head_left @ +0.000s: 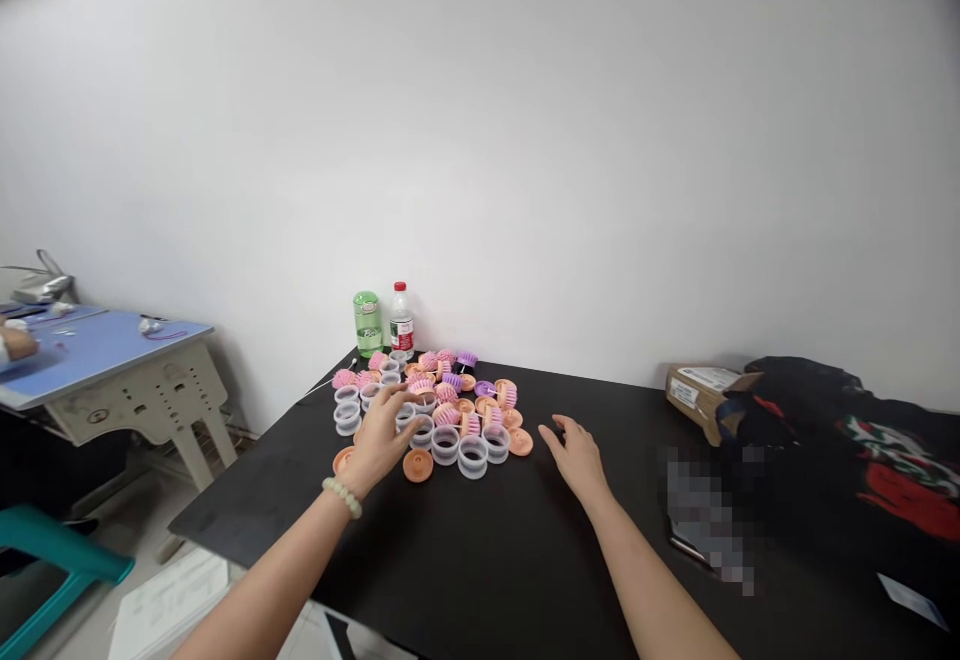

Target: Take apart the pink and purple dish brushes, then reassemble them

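My left hand (380,438), a pale beaded bracelet on its wrist, reaches over the left side of a cluster of plastic parts. Its thumb and fingers are apart, with nothing visible between them; whether it touches a part is unclear. Around it lie several translucent rings (472,458), orange round discs (418,465), and pink bristled pieces (447,414). A purple bristled piece (466,359) sits at the back. My right hand (576,455) hovers at the cluster's right side, near an orange disc (520,441), fingers spread and holding nothing.
The parts lie on a black table (480,560) against a white wall. Behind them stand a green bottle (367,325) and a red-capped bottle (401,320). To the right are a cardboard box (697,400) and dark clothing (825,480). Another person's hand (19,342) shows at a blue table (112,345).
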`<state>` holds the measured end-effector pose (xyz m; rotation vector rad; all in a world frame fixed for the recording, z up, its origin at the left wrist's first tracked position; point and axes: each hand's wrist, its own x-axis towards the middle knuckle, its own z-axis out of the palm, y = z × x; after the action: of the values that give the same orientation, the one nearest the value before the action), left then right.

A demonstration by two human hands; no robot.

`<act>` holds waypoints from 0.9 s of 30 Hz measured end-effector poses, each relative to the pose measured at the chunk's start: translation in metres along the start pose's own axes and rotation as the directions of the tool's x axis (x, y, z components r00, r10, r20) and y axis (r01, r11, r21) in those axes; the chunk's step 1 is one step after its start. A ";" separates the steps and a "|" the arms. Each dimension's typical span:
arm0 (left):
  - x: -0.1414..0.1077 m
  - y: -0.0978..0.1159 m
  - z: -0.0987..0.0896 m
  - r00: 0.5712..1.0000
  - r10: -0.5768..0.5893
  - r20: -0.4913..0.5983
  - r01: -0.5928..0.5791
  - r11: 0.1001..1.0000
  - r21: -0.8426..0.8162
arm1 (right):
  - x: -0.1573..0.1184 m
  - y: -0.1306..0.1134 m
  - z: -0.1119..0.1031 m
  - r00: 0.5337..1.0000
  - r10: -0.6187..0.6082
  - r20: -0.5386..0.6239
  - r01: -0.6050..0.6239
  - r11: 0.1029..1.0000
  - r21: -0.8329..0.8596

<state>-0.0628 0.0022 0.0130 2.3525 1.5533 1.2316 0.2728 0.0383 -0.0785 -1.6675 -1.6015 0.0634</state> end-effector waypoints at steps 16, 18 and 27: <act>0.043 0.033 0.076 0.946 0.111 0.305 -0.169 0.971 0.168 | -0.003 0.006 0.008 0.987 -0.157 -0.037 0.159 0.986 0.049; 0.041 0.033 0.078 0.948 0.108 0.300 -0.170 0.968 0.187 | -0.003 0.001 0.006 0.983 -0.169 -0.070 0.174 0.982 0.072; 0.035 0.037 0.070 0.959 0.119 0.257 -0.172 0.965 0.196 | -0.009 -0.032 -0.009 0.963 -0.231 -0.138 0.255 0.946 0.199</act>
<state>0.0160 0.0368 0.0032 2.6763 1.5244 0.7875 0.2499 0.0217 -0.0590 -1.2773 -1.6398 0.0150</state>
